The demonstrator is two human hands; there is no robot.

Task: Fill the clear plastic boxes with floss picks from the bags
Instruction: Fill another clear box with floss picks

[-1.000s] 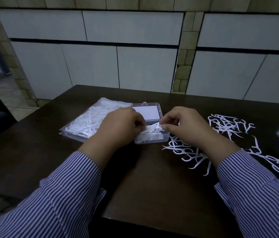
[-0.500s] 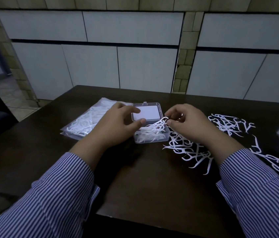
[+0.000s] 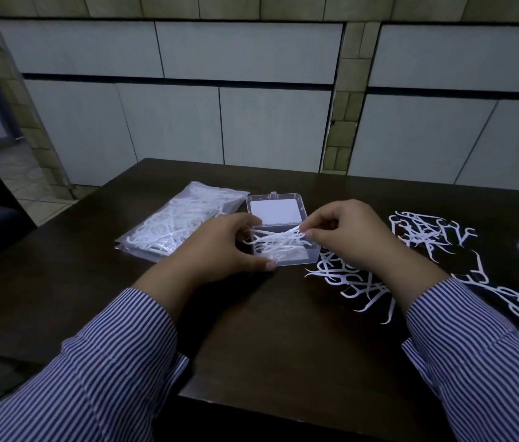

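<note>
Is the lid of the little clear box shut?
No, the small clear plastic box has its hinged lid flipped open behind it, and white floss picks stick up out of it.

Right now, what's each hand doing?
Left hand: grips the clear box at its left side.
Right hand: pinches floss picks over the box.

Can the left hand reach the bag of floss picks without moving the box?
Probably yes. The bag of floss picks lies just beside the left hand, nothing between them; but that hand now holds the clear box.
</note>
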